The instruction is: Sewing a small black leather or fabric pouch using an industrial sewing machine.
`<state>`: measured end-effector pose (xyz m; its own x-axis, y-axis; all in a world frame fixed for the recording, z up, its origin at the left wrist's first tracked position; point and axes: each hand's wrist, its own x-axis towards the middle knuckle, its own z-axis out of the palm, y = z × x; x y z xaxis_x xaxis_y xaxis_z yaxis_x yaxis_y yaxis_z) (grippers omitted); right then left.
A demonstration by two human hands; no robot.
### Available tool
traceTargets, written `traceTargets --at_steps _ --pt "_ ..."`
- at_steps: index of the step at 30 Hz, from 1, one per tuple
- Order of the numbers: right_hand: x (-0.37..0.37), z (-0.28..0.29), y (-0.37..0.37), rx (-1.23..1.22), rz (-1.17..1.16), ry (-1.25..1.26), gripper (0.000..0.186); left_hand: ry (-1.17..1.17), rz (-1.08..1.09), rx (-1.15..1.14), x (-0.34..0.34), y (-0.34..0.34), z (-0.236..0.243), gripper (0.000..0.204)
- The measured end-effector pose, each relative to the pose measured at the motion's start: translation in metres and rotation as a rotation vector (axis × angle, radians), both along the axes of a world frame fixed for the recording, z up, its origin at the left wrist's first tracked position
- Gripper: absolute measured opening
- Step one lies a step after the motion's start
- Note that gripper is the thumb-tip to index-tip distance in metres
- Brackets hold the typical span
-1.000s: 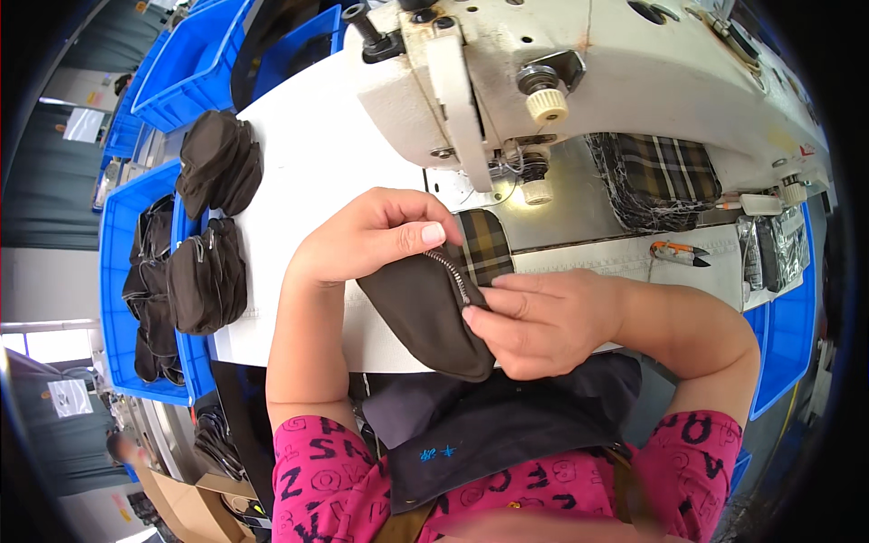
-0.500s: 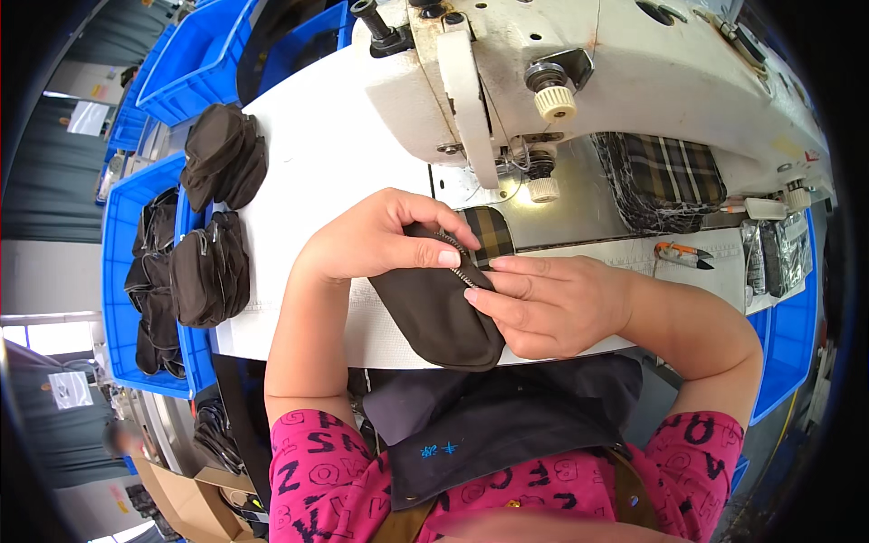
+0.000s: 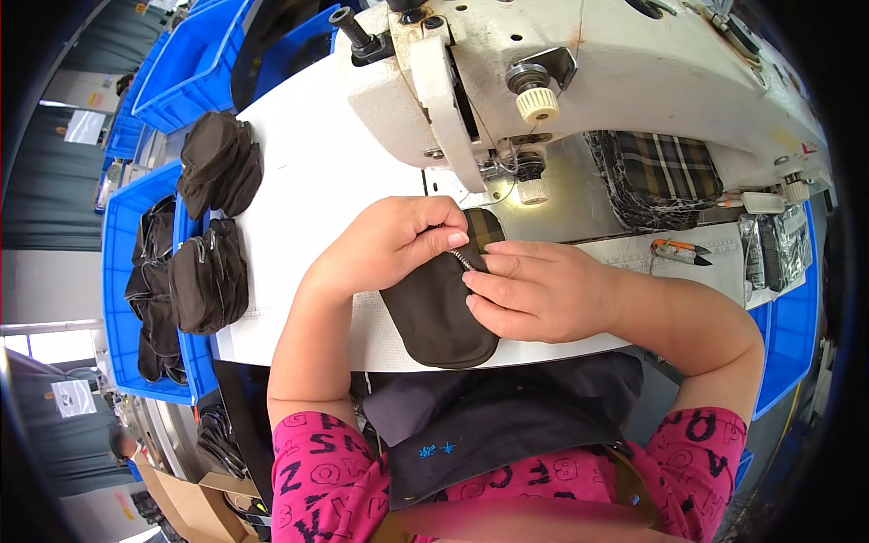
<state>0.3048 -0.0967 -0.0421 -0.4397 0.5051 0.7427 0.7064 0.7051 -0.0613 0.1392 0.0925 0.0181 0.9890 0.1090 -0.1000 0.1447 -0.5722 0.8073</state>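
Observation:
A dark brown fabric pouch piece with rounded ends lies at the table's front edge, between my hands. Along its upper right side runs a metal-toothed zipper. My left hand pinches the pouch's upper edge beside the zipper, thumb against the forefinger. From the right, my right hand grips the pouch's right edge, its fingertips next to the zipper teeth. A plaid fabric panel shows just beyond the pouch, partly covered by it and by my fingers.
A white sewing machine stands over the white table. Plaid pieces lie stacked under its arm. Orange-handled snips rest at the right. At the left are brown pouches and a blue bin.
My left hand has turned and moved slightly to the right along the zipper. The pouch has tilted more upright, and my right hand has moved slightly with it.

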Motion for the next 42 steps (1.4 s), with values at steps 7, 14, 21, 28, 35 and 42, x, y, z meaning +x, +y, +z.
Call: traceTargets --at_steps 7,14,21,28,35,42 --pt "-0.002 0.003 -0.003 0.040 -0.088 -0.065 0.014 -0.006 -0.068 -0.396 -0.004 0.013 -0.006 0.014" --pt "-0.004 -0.003 -0.002 0.018 -0.071 -0.046 0.014 -0.051 -0.226 -0.270 -0.006 0.021 -0.010 0.018" --pt "-0.003 0.008 -0.009 -0.007 -0.092 -0.059 0.023 0.024 -0.057 -0.663 -0.009 0.020 -0.012 0.014" --pt "0.002 0.008 -0.017 -0.019 -0.202 -0.212 0.026 0.069 0.270 0.171 0.007 -0.023 -0.004 0.012" --pt "-0.010 0.003 -0.019 -0.228 -0.259 -0.351 0.035 -0.026 0.204 0.399 0.014 -0.021 -0.028 0.018" --pt "-0.013 -0.008 -0.014 -0.211 -0.245 -0.262 0.035 0.024 0.246 0.276 0.008 -0.009 -0.018 0.014"
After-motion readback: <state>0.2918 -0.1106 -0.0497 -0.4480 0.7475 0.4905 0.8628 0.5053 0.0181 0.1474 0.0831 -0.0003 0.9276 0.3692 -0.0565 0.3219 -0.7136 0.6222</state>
